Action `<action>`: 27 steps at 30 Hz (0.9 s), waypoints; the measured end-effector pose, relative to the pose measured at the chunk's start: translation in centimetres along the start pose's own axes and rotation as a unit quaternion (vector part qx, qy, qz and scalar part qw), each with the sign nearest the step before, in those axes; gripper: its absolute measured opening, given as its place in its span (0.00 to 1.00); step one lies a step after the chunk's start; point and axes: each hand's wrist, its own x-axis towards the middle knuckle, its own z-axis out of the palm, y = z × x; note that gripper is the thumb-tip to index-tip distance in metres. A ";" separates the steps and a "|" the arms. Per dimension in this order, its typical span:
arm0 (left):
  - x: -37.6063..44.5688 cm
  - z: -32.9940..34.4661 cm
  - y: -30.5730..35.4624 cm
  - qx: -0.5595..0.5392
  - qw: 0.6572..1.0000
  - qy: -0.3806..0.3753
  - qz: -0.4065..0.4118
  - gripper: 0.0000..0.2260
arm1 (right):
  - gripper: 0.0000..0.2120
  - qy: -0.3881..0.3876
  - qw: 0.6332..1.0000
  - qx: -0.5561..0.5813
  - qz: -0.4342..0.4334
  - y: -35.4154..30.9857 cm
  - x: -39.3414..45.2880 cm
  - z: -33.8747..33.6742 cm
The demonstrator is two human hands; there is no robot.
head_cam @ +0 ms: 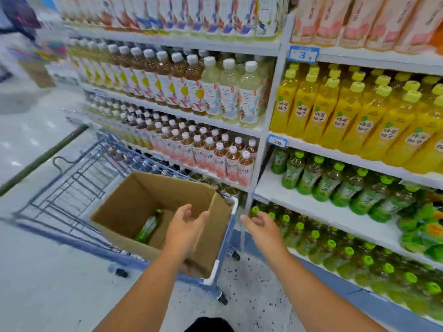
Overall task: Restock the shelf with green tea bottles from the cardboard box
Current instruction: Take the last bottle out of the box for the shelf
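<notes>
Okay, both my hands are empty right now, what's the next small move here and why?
Probably lower the left hand into the cardboard box and grip the green tea bottle lying there. Both hands are open, the right hand hovers beside the cart, and the shelf has bare space at its front.

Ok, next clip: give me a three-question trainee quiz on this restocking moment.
1. True or false: the left hand is holding a bottle.
2. How many bottles can be seen in the cardboard box?
3. The box sits in: A) the blue cart B) the floor C) a shelf.

Key:
1. False; both it and the right hand are empty.
2. One green bottle, lying down.
3. A.
</notes>
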 end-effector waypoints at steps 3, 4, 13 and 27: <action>0.5 -3.9 -1.4 0.010 0.999 0.032 -0.010 0.30 | 0.33 -0.035 0.999 -0.009 -0.007 -0.8 -0.3 4.0; 0.9 -5.0 -1.9 0.011 0.999 0.043 -0.017 0.29 | 0.33 -0.047 0.999 -0.012 -0.007 -1.1 -0.2 5.3; 11.6 -15.0 -7.4 0.017 0.993 0.085 -0.076 0.29 | 0.31 -0.089 0.994 -0.056 0.023 -3.2 5.2 19.3; 34.7 -19.0 -19.4 0.194 0.963 -0.091 -0.165 0.26 | 0.33 0.006 0.965 -0.106 0.239 1.1 17.4 34.4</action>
